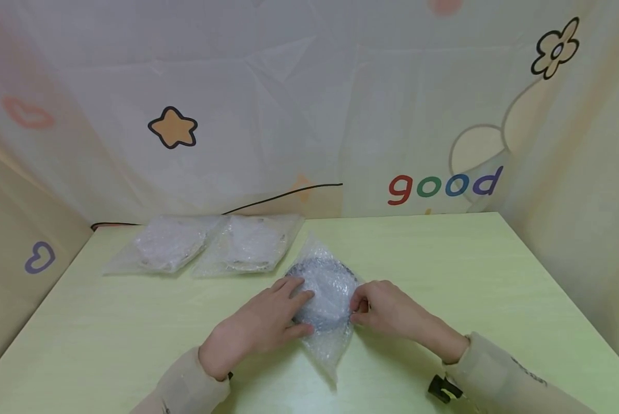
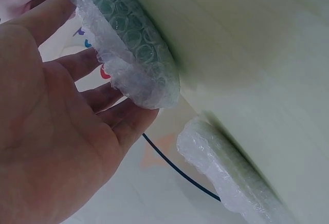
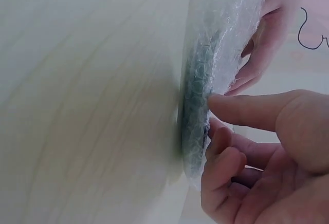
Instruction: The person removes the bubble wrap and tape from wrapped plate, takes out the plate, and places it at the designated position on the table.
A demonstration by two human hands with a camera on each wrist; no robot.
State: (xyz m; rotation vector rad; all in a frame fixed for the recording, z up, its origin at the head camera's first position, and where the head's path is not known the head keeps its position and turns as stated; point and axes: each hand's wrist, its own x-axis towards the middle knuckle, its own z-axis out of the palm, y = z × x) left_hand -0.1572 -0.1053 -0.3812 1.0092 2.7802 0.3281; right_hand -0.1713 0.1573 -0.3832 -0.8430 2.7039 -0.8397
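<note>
A flat, dark, rounded object wrapped in bubble wrap lies on the table, with pointed ends of wrap toward the back and front. My left hand rests on its left side, fingers spread. In the left wrist view, the fingertips of the left hand touch the edge of the bubble wrap. At the right edge, my right hand pinches the wrap with thumb and forefinger. The right wrist view shows the right hand with its other fingers curled beside the bubble wrap. The wrap blurs what is inside.
Two flat bubble-wrapped packages, one at far left and one next to it, lie along the back of the pale green table. A printed curtain hangs behind and at both sides. Below the right sleeve is a black clip.
</note>
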